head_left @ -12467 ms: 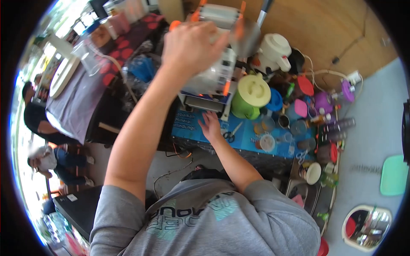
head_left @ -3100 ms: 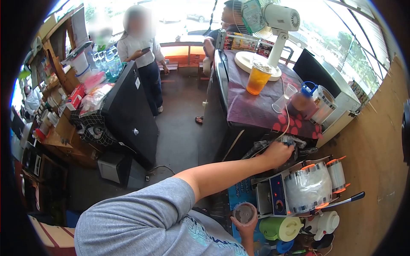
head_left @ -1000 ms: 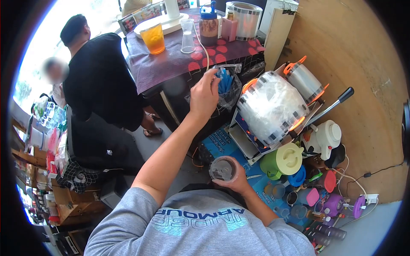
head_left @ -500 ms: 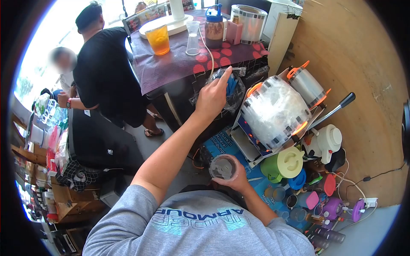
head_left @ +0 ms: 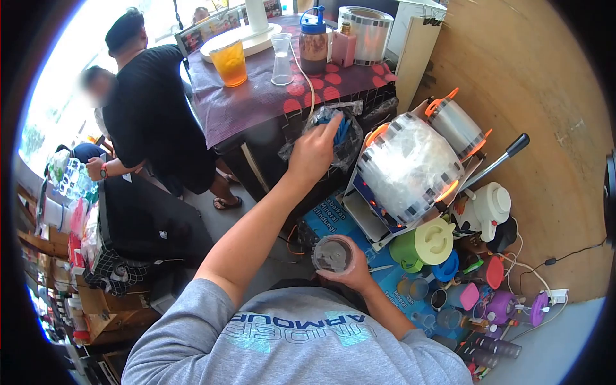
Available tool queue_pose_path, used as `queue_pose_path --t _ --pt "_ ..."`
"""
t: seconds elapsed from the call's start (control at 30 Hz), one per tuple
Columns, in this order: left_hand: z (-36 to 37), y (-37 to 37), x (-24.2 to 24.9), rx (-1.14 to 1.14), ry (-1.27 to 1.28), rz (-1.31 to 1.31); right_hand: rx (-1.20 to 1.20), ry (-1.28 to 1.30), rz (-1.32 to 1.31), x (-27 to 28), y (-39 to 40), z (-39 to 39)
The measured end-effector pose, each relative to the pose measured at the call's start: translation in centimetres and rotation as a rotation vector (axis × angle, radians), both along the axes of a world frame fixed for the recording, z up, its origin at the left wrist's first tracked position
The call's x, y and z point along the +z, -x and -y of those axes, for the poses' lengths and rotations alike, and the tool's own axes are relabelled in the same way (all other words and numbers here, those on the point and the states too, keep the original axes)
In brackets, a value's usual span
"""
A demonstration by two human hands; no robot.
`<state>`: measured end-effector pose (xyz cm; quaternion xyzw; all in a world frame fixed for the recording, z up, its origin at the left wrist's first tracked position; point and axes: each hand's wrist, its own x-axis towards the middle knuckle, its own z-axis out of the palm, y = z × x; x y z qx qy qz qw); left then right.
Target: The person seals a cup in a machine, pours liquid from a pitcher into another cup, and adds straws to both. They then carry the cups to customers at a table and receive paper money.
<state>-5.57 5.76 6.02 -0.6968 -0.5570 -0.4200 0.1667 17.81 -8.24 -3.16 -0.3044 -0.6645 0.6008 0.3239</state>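
Near, I see the right hand (head_left: 355, 274) curled round the cup (head_left: 332, 255) at its left; farther, the left hand (head_left: 312, 153) points one finger over the blue straws (head_left: 344, 131) in their bag (head_left: 351, 153); I cannot tell whether it pinches any.

Upper centre: on a cloth-covered surface (head_left: 253, 102) stand, left to right, a cup of orange drink (head_left: 230, 66), a clear narrow-waisted cup (head_left: 281, 67) and a blue-capped bottle (head_left: 314, 48). Upper left: a person in black (head_left: 147, 115), back turned. Right: a green pitcher (head_left: 410, 251) near a white jug (head_left: 484, 208); wall socket (head_left: 559, 296) beyond.
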Motion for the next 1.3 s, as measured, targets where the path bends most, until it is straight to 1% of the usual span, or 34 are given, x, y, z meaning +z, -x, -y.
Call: queue_pose_path --t 0.1,0.27,0.33,0.37,0.4,0.47,0.53,0.57,0.6,0.63,0.67,0.73,0.77,0.8,0.83,0.87,0.9,0.93,0.97,1.0,1.03,1.07,1.13,1.17,1.2,1.27,1.3 --pt "1.3 -0.3 2.9 0.035 -0.146 0.128 -0.023 0.004 -0.015 -0.5 0.0 -0.1" --pt "2.7 0.8 6.1 0.052 -0.160 0.185 -0.041 0.037 -0.058 0.2 0.5 -0.6" --pt "2.9 0.8 6.8 -0.013 -0.033 0.236 -0.022 0.034 -0.044 0.8 0.8 -0.9" --pt "2.7 0.9 6.3 -0.043 0.021 0.218 -0.018 0.033 -0.045 1.0 1.1 -1.0" --pt "2.5 1.2 5.6 -0.038 0.020 0.218 -0.020 0.023 -0.054 1.2 1.4 -1.1" --pt "2.4 1.6 4.5 -0.076 0.141 0.192 -0.016 0.009 -0.060 1.9 1.9 -1.4" --pt "3.3 1.7 5.5 -0.087 0.126 0.196 -0.009 -0.154 0.005 3.2 2.4 -1.8" --pt "4.1 1.9 6.1 -0.079 0.145 0.268 -0.004 -0.158 0.003 3.7 2.7 -2.0" --pt "4.9 2.1 7.1 -0.070 0.165 0.340 0.004 -0.146 -0.044 4.1 3.0 -2.2" --pt "5.5 2.5 8.6 -0.053 0.050 0.235 0.012 -0.135 -0.092 4.4 3.3 -2.3" --pt "6.8 2.7 10.3 -0.035 0.115 0.315 0.020 -0.137 -0.097 4.7 3.5 -2.4" --pt "9.0 4.3 13.3 -0.029 0.075 0.229 0.040 -0.144 -0.077 5.5 3.8 -2.6" --pt "10.8 5.0 15.3 -0.003 0.090 0.251 0.051 -0.148 -0.081 5.9 3.9 -2.7" --pt "13.1 5.5 17.2 0.023 0.103 0.272 0.041 -0.260 -0.051 6.4 4.0 -2.9" --pt "15.3 6.2 18.9 0.008 0.145 0.297 0.029 -0.373 -0.024 7.0 4.1 -2.9" --pt "17.2 6.5 20.2 -0.010 0.187 0.320 0.034 -0.379 -0.032 7.5 4.4 -2.9" --pt "18.6 6.4 21.2 -0.005 0.182 0.314 0.043 -0.389 -0.092 8.0 4.6 -2.7" --pt "20.0 6.2 21.9 -0.075 0.349 0.210 0.054 -0.399 -0.152 8.6 4.9 -2.4" --pt "21.0 6.2 22.2 -0.143 0.515 0.105 0.062 -0.402 -0.159 9.3 5.1 -2.1" --pt "20.9 5.4 21.6 -0.298 0.496 0.056 0.134 -0.378 -0.189 10.0 5.2 -1.9" --pt "20.6 4.9 20.4 -0.383 0.517 0.045 0.209 -0.353 -0.216 10.5 5.4 -1.7" --pt "20.2 4.6 19.0 -0.468 0.535 0.035 0.224 -0.359 -0.217 10.7 5.7 -1.5" --pt "19.5 4.1 17.4 -0.564 0.552 0.036 0.327 -0.358 -0.195 11.0 6.1 -1.0" --pt "19.2 3.9 16.8 -0.551 0.551 0.108 0.368 -0.308 -0.194 11.0 6.3 -0.6" --pt "18.9 4.2 16.1 -0.545 0.543 0.111 0.376 -0.314 -0.191 10.9 6.6 -0.3" --pt "18.3 4.8 15.0 -0.559 0.530 0.238 0.376 -0.328 -0.192 10.4 7.0 0.0" --pt "18.2 5.2 14.8 -0.553 0.535 0.245 0.361 -0.337 -0.181 10.3 6.9 0.1"
